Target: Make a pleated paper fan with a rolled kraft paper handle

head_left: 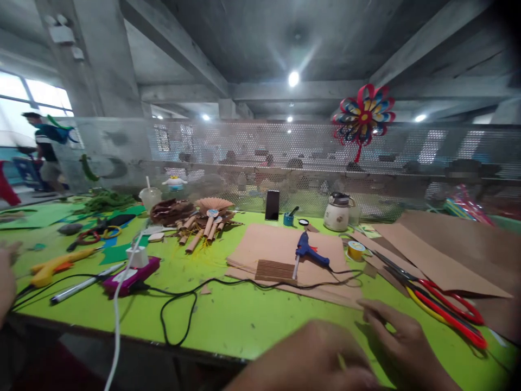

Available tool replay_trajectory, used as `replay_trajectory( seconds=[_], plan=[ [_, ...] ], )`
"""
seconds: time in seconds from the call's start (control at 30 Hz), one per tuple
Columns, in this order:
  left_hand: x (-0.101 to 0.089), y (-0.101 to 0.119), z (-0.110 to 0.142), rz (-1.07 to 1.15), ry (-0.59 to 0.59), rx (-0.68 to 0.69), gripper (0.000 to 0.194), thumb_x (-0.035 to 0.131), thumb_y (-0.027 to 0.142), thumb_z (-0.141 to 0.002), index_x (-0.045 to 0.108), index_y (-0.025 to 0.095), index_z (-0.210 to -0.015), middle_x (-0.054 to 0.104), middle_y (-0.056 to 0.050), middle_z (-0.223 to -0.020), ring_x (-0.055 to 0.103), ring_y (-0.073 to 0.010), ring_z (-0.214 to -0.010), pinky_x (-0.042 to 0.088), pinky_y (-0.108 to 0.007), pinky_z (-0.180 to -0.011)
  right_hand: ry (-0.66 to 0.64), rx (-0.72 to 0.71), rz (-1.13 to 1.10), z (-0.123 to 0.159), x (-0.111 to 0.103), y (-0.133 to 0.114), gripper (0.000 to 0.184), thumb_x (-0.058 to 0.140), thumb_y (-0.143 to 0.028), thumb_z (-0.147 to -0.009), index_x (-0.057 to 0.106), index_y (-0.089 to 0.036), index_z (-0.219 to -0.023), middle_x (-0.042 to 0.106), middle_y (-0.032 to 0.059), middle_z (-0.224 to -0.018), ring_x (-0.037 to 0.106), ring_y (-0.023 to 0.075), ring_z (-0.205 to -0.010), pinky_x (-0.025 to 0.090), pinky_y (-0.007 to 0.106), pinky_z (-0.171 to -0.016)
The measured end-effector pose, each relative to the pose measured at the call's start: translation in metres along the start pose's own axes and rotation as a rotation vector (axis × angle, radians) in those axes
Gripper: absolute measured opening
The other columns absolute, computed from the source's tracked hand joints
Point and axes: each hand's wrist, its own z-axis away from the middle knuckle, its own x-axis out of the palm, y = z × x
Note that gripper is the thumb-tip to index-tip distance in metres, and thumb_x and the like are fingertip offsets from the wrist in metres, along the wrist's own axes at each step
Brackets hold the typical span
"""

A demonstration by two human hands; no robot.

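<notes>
1. In the head view, I am seeing the blurred left hand (313, 347) hanging low over the near side of the bright green surface (228, 320); its fingers are curling under, and I cannot tell what, if anything, they are holding.
2. The right hand (407, 336) is reaching to the near right corner of the flat brown paper sheets (252, 247). Its fingers are bending with a narrow gap, and I cannot tell whether they are pinching that edge.
3. On those sheets, the small ribbed brown cardboard piece (272, 270) is lying beside the blue plastic glue gun (305, 251). I am judging that a sharp tug at the corner could tip the gun or smear glue, supposing it is hot.
4. The thin black cable (228, 281) is crossing in front of the cardboard; a wrist catching it could drag the gun.
5. The large red-handled metal scissors (442, 309) are lying right of the right hand; a wide sweep could swing their blades into the round yellow spool (355, 251).
</notes>
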Motion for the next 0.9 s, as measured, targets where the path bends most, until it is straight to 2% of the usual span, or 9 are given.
replay_trajectory(
  seconds=[0.03, 0.07, 0.13, 0.23, 0.33, 0.47, 0.6, 0.73, 0.9],
  plan=[
    [-0.016, -0.005, 0.001, -0.071, 0.075, -0.035, 0.017, 0.055, 0.03, -0.094, 0.07, 0.023, -0.096, 0.069, -0.005, -0.101, 0.063, -0.0198, -0.094, 0.048, -0.033, -0.084, -0.033, -0.004, 0.0, -0.004, 0.001, -0.005, 0.024, 0.054, -0.029, -0.089, 0.075, -0.022, -0.097, 0.078, 0.006, -0.089, 0.075, 0.0206, -0.075, 0.06, 0.026, -0.064],
    [-0.033, -0.011, 0.004, -0.27, 0.19, -0.101, 0.017, 0.057, 0.03, -0.091, 0.071, 0.021, -0.088, 0.07, -0.005, -0.091, 0.062, -0.0194, -0.086, 0.047, -0.031, -0.078, -0.081, -0.016, 0.001, -0.009, 0.003, -0.012, 0.025, 0.051, -0.028, -0.09, 0.074, -0.021, -0.098, 0.078, 0.0064, -0.091, 0.075, 0.0206, -0.077, 0.06, 0.027, -0.066],
    [-0.066, -0.026, 0.016, -0.577, 0.337, -0.231, 0.022, 0.054, 0.032, -0.09, 0.069, 0.02, -0.079, 0.069, -0.003, -0.08, 0.061, -0.0174, -0.075, 0.044, -0.028, -0.068, -0.207, -0.075, 0.001, -0.02, 0.009, -0.028, 0.028, 0.047, -0.024, -0.092, 0.072, -0.02, -0.104, 0.077, 0.0073, -0.095, 0.073, 0.0203, -0.081, 0.058, 0.028, -0.07],
    [-0.11, -0.052, 0.039, -0.693, 0.489, -0.299, 0.027, 0.049, 0.031, -0.091, 0.067, 0.017, -0.075, 0.069, -0.008, -0.08, 0.059, -0.0203, -0.075, 0.041, -0.03, -0.069, -0.41, -0.203, 0.009, -0.038, 0.025, -0.051, 0.024, 0.049, -0.02, -0.091, 0.07, -0.02, -0.103, 0.075, 0.0068, -0.09, 0.069, 0.0201, -0.079, 0.052, 0.029, -0.07],
    [-0.135, -0.075, 0.055, -0.758, 0.616, -0.331, 0.029, 0.047, 0.03, -0.09, 0.063, 0.017, -0.07, 0.066, -0.008, -0.075, 0.057, -0.0199, -0.07, 0.04, -0.031, -0.067, -0.434, -0.314, 0.055, -0.057, 0.045, -0.066, 0.017, 0.052, -0.018, -0.088, 0.068, -0.018, -0.08, 0.068, 0.0042, -0.072, 0.062, 0.0172, -0.065, 0.042, 0.025, -0.059],
    [-0.142, -0.091, 0.063, -0.779, 0.748, -0.332, 0.03, 0.044, 0.034, -0.093, 0.06, 0.018, -0.073, 0.065, -0.008, -0.074, 0.058, -0.0196, -0.069, 0.041, -0.03, -0.066, -0.211, -0.352, 0.015, -0.091, 0.061, -0.064, 0.03, 0.052, -0.021, -0.088, 0.057, -0.018, -0.058, 0.057, 0.0014, -0.056, 0.047, 0.0125, -0.049, 0.029, 0.025, -0.05],
    [-0.138, -0.092, 0.065, -0.782, 0.807, -0.311, 0.032, 0.042, 0.037, -0.094, 0.06, 0.018, -0.076, 0.065, -0.009, -0.079, 0.059, -0.0216, -0.075, 0.044, -0.033, -0.072, -0.099, -0.208, -0.017, -0.121, 0.064, -0.046, 0.03, 0.055, -0.028, -0.092, 0.061, -0.017, -0.065, 0.06, 0.0021, -0.061, 0.049, 0.0132, -0.054, 0.033, 0.026, -0.055],
    [-0.136, -0.091, 0.069, -0.767, 0.744, -0.238, 0.029, 0.046, 0.038, -0.093, 0.063, 0.019, -0.079, 0.065, -0.01, -0.091, 0.06, -0.023, -0.091, 0.047, -0.037, -0.085, -0.031, -0.091, -0.052, -0.121, 0.07, -0.031, 0.025, 0.056, -0.03, -0.093, 0.065, -0.016, -0.075, 0.064, 0.005, -0.07, 0.056, 0.0155, -0.063, 0.039, 0.026, -0.061],
    [-0.136, -0.104, 0.069, -0.774, 0.624, -0.174, 0.029, 0.055, 0.045, -0.088, 0.068, 0.02, -0.095, 0.062, -0.011, -0.114, 0.058, -0.0252, -0.106, 0.049, -0.04, -0.093, -0.061, -0.034, -0.064, -0.107, 0.067, -0.028, 0.016, 0.058, -0.024, -0.09, 0.067, -0.016, -0.08, 0.067, 0.0057, -0.075, 0.059, 0.0162, -0.068, 0.041, 0.026, -0.064]
  ],
)
